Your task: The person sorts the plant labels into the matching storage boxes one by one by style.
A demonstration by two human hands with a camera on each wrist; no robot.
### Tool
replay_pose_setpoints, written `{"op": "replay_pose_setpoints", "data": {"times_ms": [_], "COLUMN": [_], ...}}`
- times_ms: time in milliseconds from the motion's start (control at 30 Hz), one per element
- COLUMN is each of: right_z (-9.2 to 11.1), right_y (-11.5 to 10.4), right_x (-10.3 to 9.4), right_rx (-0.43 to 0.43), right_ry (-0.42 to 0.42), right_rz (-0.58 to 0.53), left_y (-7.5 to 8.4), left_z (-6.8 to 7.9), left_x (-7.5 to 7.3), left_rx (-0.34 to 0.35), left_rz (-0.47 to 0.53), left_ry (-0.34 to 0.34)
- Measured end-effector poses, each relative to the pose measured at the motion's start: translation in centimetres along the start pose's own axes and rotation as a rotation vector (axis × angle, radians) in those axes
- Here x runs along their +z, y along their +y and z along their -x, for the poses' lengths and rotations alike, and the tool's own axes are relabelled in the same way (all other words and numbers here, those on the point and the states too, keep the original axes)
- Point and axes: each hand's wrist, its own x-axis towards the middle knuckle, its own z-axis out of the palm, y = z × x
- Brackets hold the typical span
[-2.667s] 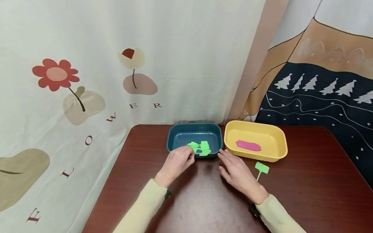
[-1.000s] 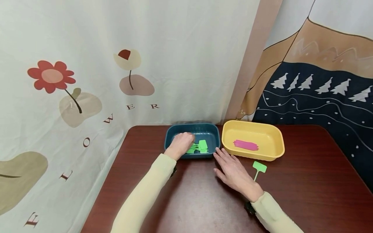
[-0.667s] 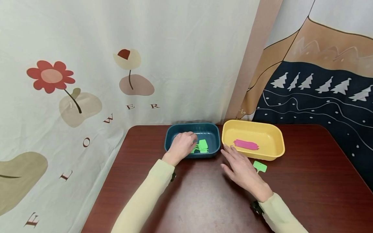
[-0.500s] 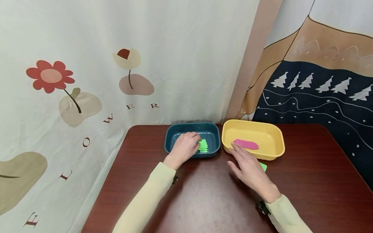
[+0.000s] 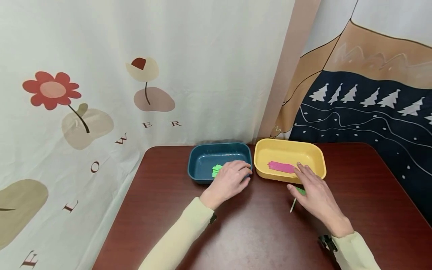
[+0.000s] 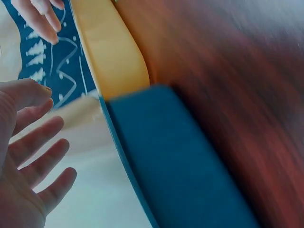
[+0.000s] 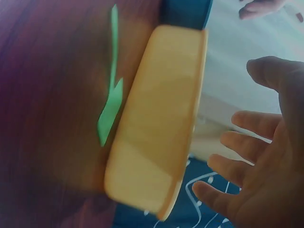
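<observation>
My left hand (image 5: 233, 179) hangs over the front right rim of the dark blue basin (image 5: 195, 174), its fingers loosely bent. In the left wrist view its fingers (image 6: 40, 169) spread apart with nothing between them. Green plant labels (image 5: 216, 170) lie in that basin, partly hidden behind the hand. To the right, my right hand (image 5: 318, 198) reaches over the front rim of the yellow basin (image 5: 270, 175). Its fingers (image 7: 251, 145) are extended and hold nothing in the right wrist view. Beneath it, a single green plant label (image 7: 110, 114) lies on the table before the yellow basin.
A flat pink bundle (image 5: 281, 167) lies inside the yellow basin. Both basins stand side by side at the back of the dark brown table (image 5: 256, 232). Behind them hang a white curtain (image 5: 216, 75) with printed flowers and a dark tree-patterned cloth (image 5: 357, 123).
My left hand has moved from inside the blue basin right to its front corner, uncurling. My right hand has shifted right from between the basins and now partly covers the lone green label.
</observation>
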Motion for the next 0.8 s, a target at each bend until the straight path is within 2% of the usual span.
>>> {"op": "replay_pose_setpoints", "data": {"times_ms": [100, 267, 500, 633, 800], "right_z": [0.3, 0.7, 1.0, 1.0, 1.0], "right_y": [1.0, 2.5, 3.8, 4.4, 4.9], "right_x": [-0.4, -0.5, -0.5, -0.4, -0.3], "right_rx": [0.049, 0.099, 0.226, 0.232, 0.222], "right_ry": [-0.013, 0.016, 0.056, 0.057, -0.006], "right_rz": [-0.003, 0.0, 0.012, 0.018, 0.004], "left_y": [1.5, 3.9, 7.3, 9.4, 11.7], "left_z": [-0.5, -1.2, -2.4, -3.0, -3.3], "left_x": [0.6, 1.5, 3.6, 5.1, 6.7], "left_rx": [0.017, 0.043, 0.09, 0.099, 0.076], "left_rz": [0.007, -0.001, -0.034, -0.07, -0.146], "left_ry": [-0.038, -0.119, -0.168, -0.197, -0.227]}}
